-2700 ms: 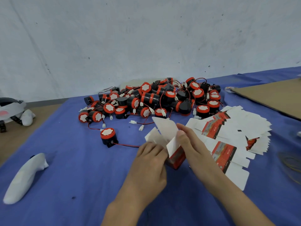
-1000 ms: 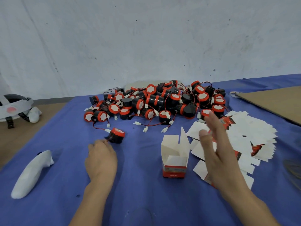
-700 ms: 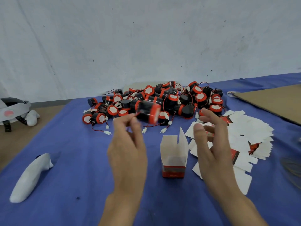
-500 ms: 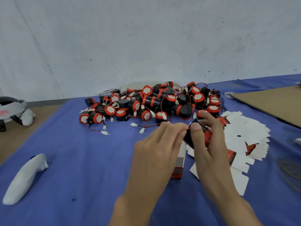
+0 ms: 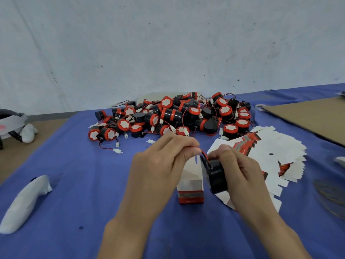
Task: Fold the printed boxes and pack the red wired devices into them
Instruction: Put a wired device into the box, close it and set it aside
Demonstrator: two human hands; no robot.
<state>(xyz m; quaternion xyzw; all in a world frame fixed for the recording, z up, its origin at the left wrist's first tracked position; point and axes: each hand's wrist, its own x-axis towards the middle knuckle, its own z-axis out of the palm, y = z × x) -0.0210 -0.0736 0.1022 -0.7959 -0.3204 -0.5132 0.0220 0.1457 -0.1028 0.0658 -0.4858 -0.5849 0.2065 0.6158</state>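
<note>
A folded white box with a red printed base (image 5: 190,186) stands upright and open on the blue cloth, between my hands. My right hand (image 5: 240,174) grips a black and red wired device (image 5: 214,174) just right of the box. My left hand (image 5: 160,165) pinches that device's red wire (image 5: 202,152) above the box's opening. A heap of red and black wired devices (image 5: 177,116) lies behind. Flat printed box blanks (image 5: 270,152) are fanned out at the right.
A white handheld controller (image 5: 24,202) lies at the left on the blue cloth (image 5: 74,184). A headset (image 5: 11,124) rests at the far left edge. A brown cardboard sheet (image 5: 308,116) covers the back right. A loop of rubber bands (image 5: 332,195) sits at the right edge.
My left hand picked a device from the cloth and passed it across. My right hand now holds it beside the standing box, and my left hand has taken its wire.
</note>
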